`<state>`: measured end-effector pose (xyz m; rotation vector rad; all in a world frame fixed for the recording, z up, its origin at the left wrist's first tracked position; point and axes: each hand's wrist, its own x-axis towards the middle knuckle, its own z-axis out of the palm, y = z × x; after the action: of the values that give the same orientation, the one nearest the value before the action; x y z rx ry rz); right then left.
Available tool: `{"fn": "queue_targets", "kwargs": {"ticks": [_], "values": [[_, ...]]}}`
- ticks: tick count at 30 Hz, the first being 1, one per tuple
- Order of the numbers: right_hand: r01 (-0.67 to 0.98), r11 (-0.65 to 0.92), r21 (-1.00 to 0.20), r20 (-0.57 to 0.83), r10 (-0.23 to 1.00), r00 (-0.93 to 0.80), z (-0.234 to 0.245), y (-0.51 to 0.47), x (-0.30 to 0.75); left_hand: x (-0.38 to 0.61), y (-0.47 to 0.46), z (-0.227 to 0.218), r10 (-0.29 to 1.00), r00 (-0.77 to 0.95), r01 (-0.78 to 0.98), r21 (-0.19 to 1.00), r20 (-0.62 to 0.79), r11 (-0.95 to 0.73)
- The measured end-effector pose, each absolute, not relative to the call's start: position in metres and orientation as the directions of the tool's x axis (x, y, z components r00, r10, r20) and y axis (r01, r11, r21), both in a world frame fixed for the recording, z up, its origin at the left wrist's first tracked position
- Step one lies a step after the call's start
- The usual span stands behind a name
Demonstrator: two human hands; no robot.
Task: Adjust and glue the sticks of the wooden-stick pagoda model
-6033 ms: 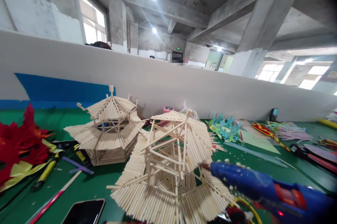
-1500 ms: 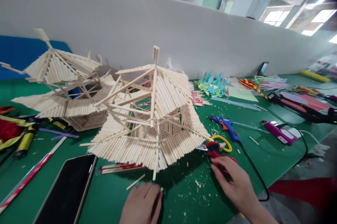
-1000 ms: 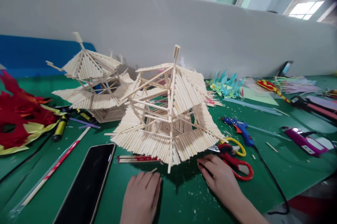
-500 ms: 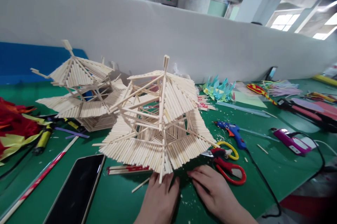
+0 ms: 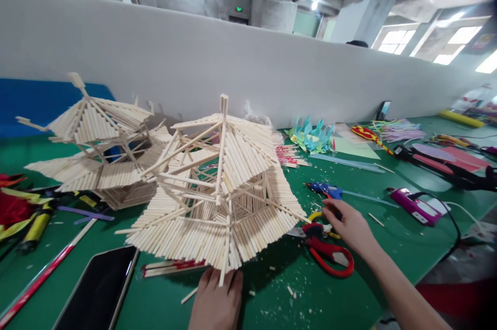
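Note:
A pavilion model built of pale wooden sticks stands on the green table in front of me. My left hand lies at its near edge, fingertips touching the lowest roof sticks and one protruding stick. My right hand reaches out to the right, fingers curled over the blue glue gun, above the red scissors and the yellow-handled scissors. What the fingers grip is hidden.
A second stick pavilion stands at the left. A black phone, a red-banded stick, red and yellow paper, teal paper shapes, a purple tool with cable, loose sticks and wood crumbs lie about. A white partition runs behind.
My right hand has left the table by the pavilion's near edge and moved right and away to the glue gun. My left hand stays at the pavilion's near edge.

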<state>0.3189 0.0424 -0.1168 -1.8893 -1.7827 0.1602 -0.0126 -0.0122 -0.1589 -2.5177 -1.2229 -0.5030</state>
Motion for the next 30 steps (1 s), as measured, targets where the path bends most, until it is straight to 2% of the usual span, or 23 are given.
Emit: {"fn": "queue_targets", "kwargs": {"ticks": [5,12,17,24,30], "values": [[0.903,0.086,-0.420,0.190,0.982,-0.006,-0.125,0.035,0.317,-0.017,-0.011,-0.159,0.682,0.614,0.772,-0.122,0.398,-0.624],[0.910,0.073,-0.409,0.146,0.989,-0.014,-0.121,0.029,0.322,-0.017,-0.008,-0.162,0.674,0.617,0.767,-0.118,0.407,-0.631],[0.935,0.047,-0.352,0.099,0.995,-0.012,-0.114,0.047,0.324,-0.017,-0.009,-0.161,0.663,0.587,0.774,-0.084,0.465,-0.627],[0.925,0.231,-0.301,-0.031,0.967,-0.251,-0.105,0.077,0.301,-0.015,-0.013,-0.154,0.684,0.530,0.790,-0.001,0.501,-0.613],[0.921,0.305,-0.243,-0.080,0.940,-0.332,-0.107,0.093,0.284,-0.018,-0.009,-0.153,0.623,0.526,0.758,0.013,0.578,-0.652]]}}
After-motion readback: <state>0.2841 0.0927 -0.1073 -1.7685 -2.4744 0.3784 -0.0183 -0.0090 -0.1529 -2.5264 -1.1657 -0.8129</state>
